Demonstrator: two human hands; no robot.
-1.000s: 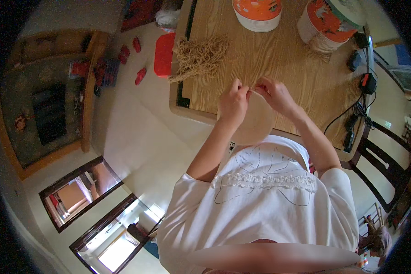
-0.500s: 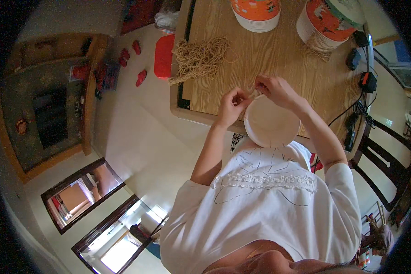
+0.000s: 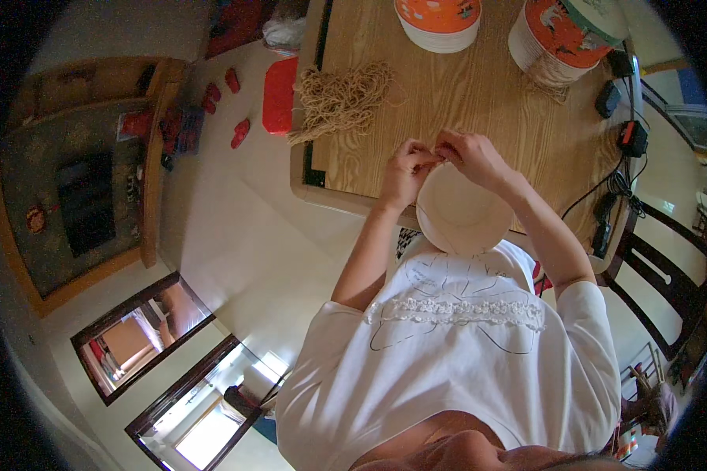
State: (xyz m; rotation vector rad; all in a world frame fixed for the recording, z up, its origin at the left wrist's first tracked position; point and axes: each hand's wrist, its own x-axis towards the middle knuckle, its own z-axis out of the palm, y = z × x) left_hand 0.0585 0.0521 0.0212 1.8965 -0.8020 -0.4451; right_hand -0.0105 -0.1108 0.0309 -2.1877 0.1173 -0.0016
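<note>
I hold a pale round bowl (image 3: 459,213) at the near edge of the tabletop (image 3: 479,102), just right of the frame's middle, its open side tipped up toward me so its far rim sits under my fingers. Both hands meet at that rim: my left hand (image 3: 407,171) pinches it from the left, my right hand (image 3: 470,157) curls over it from the right, fingertips bunched close together on something too small to make out. My forearms run up from my white shirt (image 3: 456,353), elbows bent and spread. A bundle of tan cord (image 3: 339,98) lies near, up and to the left on the wood. Two orange-and-white tubs (image 3: 438,20) stand at the top edge. Black cables (image 3: 624,157) trail down the right side.
</note>
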